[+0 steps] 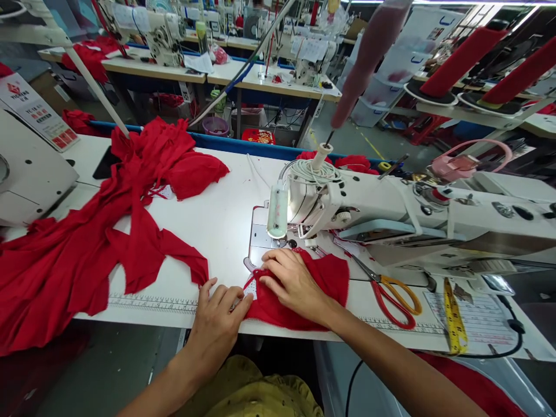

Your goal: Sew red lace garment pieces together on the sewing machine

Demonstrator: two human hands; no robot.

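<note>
A small red fabric piece [324,278] lies on the sewing machine's table, its far edge close to the needle area of the white machine [365,202]. My right hand [293,281] rests flat on this piece, fingers stretched toward the metal needle plate [260,237]. At the piece's left edge is my left hand [221,310], fingers spread and slightly bent, thumb beside the cloth. One of its fingertips is by the end of a red strip from the large fabric pile [143,168]. A white patch shows at the piece's left edge, partly covered by my fingers.
Scissors [393,298] with red and orange handles lie right of the fabric, near a yellow tape measure [454,318] and a written paper sheet [482,318]. Red thread cones [464,61] stand at the upper right. Another machine [30,168] is at left; more sewing tables lie beyond.
</note>
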